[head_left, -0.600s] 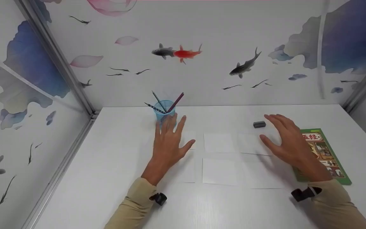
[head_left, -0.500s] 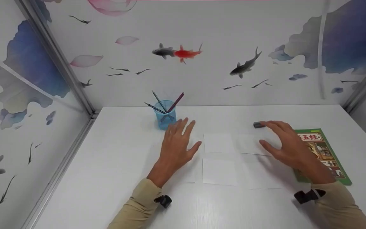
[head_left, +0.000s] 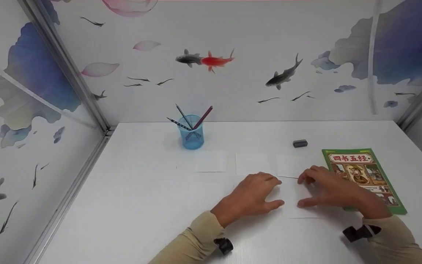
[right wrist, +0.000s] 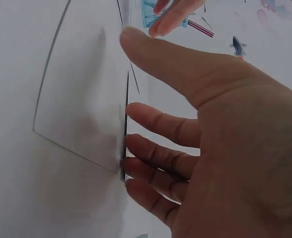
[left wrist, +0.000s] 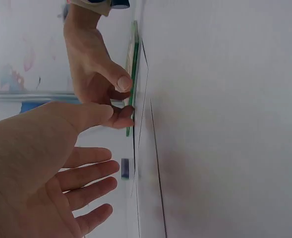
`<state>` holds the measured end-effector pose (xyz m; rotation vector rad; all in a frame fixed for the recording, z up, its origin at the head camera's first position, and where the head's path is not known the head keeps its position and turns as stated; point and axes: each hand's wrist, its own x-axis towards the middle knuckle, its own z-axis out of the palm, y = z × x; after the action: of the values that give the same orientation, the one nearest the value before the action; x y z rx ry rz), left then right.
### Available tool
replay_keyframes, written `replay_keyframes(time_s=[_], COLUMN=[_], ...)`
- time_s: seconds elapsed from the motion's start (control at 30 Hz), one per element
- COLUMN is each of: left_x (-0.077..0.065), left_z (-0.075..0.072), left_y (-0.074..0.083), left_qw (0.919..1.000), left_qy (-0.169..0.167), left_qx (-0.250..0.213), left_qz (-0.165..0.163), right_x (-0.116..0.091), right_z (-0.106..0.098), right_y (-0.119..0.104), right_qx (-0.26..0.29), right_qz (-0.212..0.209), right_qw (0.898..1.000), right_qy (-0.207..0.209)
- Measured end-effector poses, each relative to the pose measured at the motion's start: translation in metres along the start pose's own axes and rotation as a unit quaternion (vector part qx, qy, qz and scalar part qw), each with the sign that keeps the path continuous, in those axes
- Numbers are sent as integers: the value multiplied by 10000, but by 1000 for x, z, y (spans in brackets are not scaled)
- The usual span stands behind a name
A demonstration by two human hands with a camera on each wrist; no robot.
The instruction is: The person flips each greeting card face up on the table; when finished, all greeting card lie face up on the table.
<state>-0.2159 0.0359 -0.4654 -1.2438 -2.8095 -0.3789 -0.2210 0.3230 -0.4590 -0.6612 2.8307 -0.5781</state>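
Observation:
White paper cards lie in two rows on the white table. My left hand (head_left: pixel 249 196) hovers over the middle of the front row, fingers loosely bent, mostly hiding the card there. Facing it, my right hand (head_left: pixel 332 190) is at the front right card (head_left: pixel 293 212). In the right wrist view its bent fingers are at the far edge of that card (right wrist: pixel 76 109), with the thumb apart from them; whether they touch it, I cannot tell. Neither hand grips anything. The back row has a left card (head_left: pixel 211 161), a middle card (head_left: pixel 252 165) and a right card (head_left: pixel 289 165).
A blue translucent cup (head_left: pixel 192 141) with several pencils (head_left: pixel 204 116) stands at the back left. A small dark block (head_left: pixel 300 143) lies behind the cards. A green-bordered book (head_left: pixel 357 174) lies at the right, partly under my right forearm. Walls (head_left: pixel 247 29) bound the table.
My left hand has come from near the cup rightward and toward me, over the front row. My right hand has drawn back from the dark block, its fingers now more bent.

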Motion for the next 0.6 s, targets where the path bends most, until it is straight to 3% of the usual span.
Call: replay_keyframes(time_s=[0.23,0.5,0.6], left_x=[6,1,1], left_z=[11,16,17], left_y=[15,11,11], left_qw=[9979,9960,9958], left_qy=[-644,-645,-598], left_qx=[28,-617,-663], left_qz=[61,76,203], right_x=[-5,-3,-4], right_z=[-3,-1,-2], right_y=[-11,-12,-10], right_qx=[-269,-158,53], right_qz=[-25,-119,-123], right_qw=[9988,9989,9989], right_qy=[-404,-433,-446])
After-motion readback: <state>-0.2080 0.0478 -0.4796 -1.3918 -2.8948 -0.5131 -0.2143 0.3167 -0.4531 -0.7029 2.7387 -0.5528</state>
